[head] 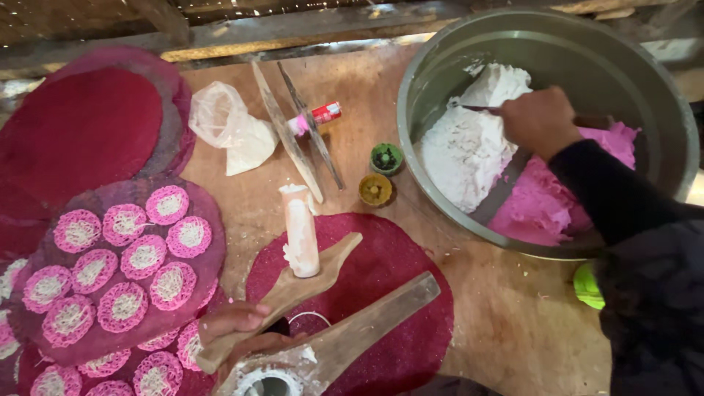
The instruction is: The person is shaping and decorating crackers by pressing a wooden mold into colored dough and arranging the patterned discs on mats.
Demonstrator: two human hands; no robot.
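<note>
My right hand [540, 121] reaches into a large metal basin [664, 110] and grips a thin blade-like tool [480, 109] whose tip rests on a white dough lump [466, 147]. Pink dough [546, 202] lies beside the white in the basin. My left hand [235, 326] holds the lower end of a wooden press [293, 290] made of two long wooden arms. A white dough-smeared cylinder [301, 231] stands on the upper arm. The press sits over a dark red round mat [400, 308].
Several pink-and-white lacy discs [121, 268] lie on purple round mats at the left, with a big red mat [81, 128] behind. A plastic bag [227, 128], two wooden sticks [297, 132], a small pink bottle [315, 117] and two small caps [381, 172] rest on the wooden table [513, 323].
</note>
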